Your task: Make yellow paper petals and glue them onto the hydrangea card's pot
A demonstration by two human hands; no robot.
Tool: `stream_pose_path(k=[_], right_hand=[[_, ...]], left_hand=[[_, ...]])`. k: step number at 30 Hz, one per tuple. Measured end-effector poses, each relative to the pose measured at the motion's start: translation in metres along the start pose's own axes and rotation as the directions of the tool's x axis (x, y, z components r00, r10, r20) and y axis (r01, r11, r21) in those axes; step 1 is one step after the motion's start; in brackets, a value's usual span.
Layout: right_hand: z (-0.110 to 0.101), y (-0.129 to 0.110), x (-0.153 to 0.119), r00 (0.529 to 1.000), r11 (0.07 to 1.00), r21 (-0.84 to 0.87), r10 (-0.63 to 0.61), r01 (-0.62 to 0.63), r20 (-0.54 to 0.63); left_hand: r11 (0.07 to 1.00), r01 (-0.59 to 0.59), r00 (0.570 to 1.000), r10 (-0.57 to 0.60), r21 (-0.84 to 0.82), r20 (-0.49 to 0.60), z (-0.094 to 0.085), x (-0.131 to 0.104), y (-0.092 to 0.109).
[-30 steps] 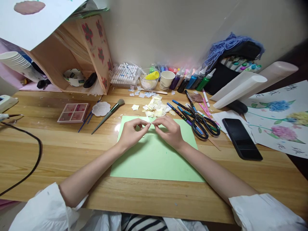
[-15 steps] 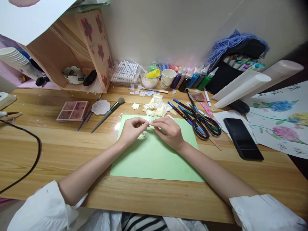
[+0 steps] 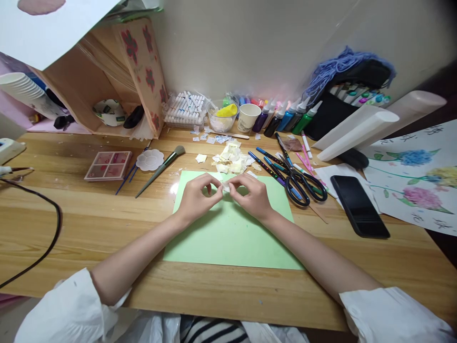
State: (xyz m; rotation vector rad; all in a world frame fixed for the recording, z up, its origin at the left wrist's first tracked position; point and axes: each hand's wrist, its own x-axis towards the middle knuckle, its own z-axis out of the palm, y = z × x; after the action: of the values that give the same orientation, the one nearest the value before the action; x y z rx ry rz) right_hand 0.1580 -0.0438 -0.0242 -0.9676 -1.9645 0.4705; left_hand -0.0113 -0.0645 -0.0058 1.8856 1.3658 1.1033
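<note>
A small pale scrap of paper (image 3: 226, 187) is pinched between the fingertips of my two hands. My left hand (image 3: 199, 196) grips its left side with thumb and forefinger. On the other side, my right hand (image 3: 252, 194) pinches it the same way. Both hands are above the upper part of a light green sheet of paper (image 3: 228, 238). Just beyond the fingertips lies a pile of cream-yellow torn paper pieces (image 3: 233, 156), with one loose piece to its left.
To the right lie black-handled scissors (image 3: 302, 186), several pens and a phone (image 3: 360, 206). A makeup brush (image 3: 160, 170), a flower-shaped palette (image 3: 150, 159) and a pink box (image 3: 108, 165) are on the left. Paint bottles (image 3: 303, 118), a paper cup (image 3: 249, 117) and markers (image 3: 184, 107) line the wall.
My fingertips have drawn slightly apart, and the pale scrap between them now shows. The small yellowish piece seen under my left hand is no longer visible.
</note>
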Motion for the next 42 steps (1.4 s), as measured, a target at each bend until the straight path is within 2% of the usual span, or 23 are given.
stream_pose_path(k=[6,13,17,21,23,25,27,28,29,30,31,33,42], right_hand=[[-0.001,0.005,0.001,0.974,0.963,0.149,0.228,-0.224,-0.009],[0.0,0.012,0.003,0.933,0.897,0.289,0.358,-0.334,-0.032],[0.0,0.02,0.005,0.894,0.883,0.279,0.426,-0.377,-0.141],[-0.005,0.023,0.008,0.885,0.935,0.137,0.355,-0.328,-0.3],[-0.007,0.02,0.009,0.914,0.962,0.038,0.271,-0.272,-0.301],[-0.008,0.016,0.009,0.962,0.984,-0.033,0.166,-0.178,-0.216],[-0.007,0.012,0.007,0.997,0.997,-0.066,0.047,-0.052,-0.064],[-0.006,0.01,0.006,1.0,0.997,-0.071,-0.006,0.007,0.007],[-0.005,0.009,0.005,0.997,0.996,-0.07,-0.049,0.053,0.06],[-0.004,0.008,0.004,0.993,0.994,-0.069,-0.077,0.083,0.091],[-0.003,0.007,0.004,0.991,0.993,-0.067,-0.088,0.095,0.098],[-0.003,0.008,0.003,0.993,0.994,-0.062,-0.082,0.087,0.083],[-0.004,0.007,0.005,0.994,0.999,-0.039,-0.026,0.031,0.102]], left_hand=[[0.997,0.08,0.995,-0.079,0.018,-0.058,-0.001,0.002,-0.004],[0.991,0.131,0.986,-0.128,0.019,-0.107,-0.004,0.005,-0.004],[0.979,0.197,0.962,-0.182,0.053,-0.204,-0.007,0.009,-0.011],[0.966,0.233,0.94,-0.193,0.115,-0.283,-0.016,0.015,-0.027],[0.961,0.23,0.95,-0.187,0.154,-0.248,-0.022,0.019,-0.033],[0.965,0.179,0.974,-0.145,0.193,-0.176,-0.03,0.021,-0.033],[0.974,0.049,0.998,-0.054,0.22,0.015,-0.038,0.023,-0.028],[0.975,-0.03,0.986,-0.007,0.218,0.165,-0.042,0.023,-0.024],[0.971,-0.094,0.948,0.02,0.219,0.318,-0.045,0.023,-0.02],[0.963,-0.138,0.902,0.025,0.232,0.431,-0.047,0.022,-0.017],[0.953,-0.169,0.867,0.022,0.251,0.498,-0.048,0.021,-0.014],[0.935,-0.199,0.841,0.01,0.292,0.541,-0.048,0.019,-0.012],[0.942,-0.204,0.851,0.036,0.266,0.523,-0.046,0.018,-0.015]])
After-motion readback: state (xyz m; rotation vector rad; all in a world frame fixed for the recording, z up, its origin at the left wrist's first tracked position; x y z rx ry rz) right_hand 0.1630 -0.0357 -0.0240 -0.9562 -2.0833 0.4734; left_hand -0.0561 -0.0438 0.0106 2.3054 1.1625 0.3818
